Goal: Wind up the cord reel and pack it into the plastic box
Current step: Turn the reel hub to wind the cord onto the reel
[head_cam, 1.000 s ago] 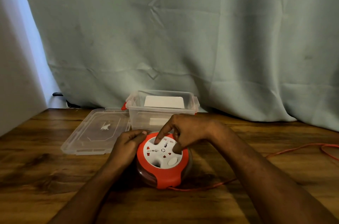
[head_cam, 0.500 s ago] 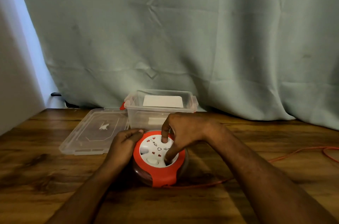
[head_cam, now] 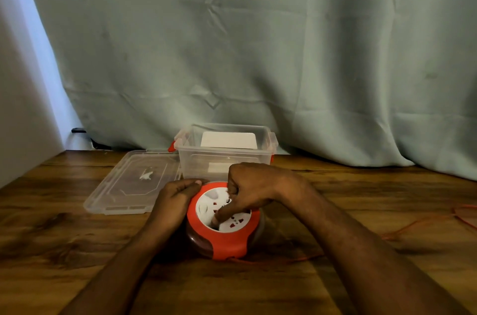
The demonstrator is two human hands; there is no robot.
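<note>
The left hand point(head_cam: 175, 199) grips the cord reel point(head_cam: 223, 221) rim, the right hand point(head_cam: 254, 189) fingers hooked into its white face, loose cord point(head_cam: 387, 234) trailing right, plastic box point(head_cam: 224, 157) just beyond.

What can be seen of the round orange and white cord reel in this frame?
The round orange and white cord reel lies flat on the wooden table, in front of the clear plastic box. An orange plastic ring frames a white face with sockets; the side below looks dark and translucent. The left hand grips its left edge; the right hand has curled fingers in the white face. A thin orange cord trails right, not yet wound in.
</note>
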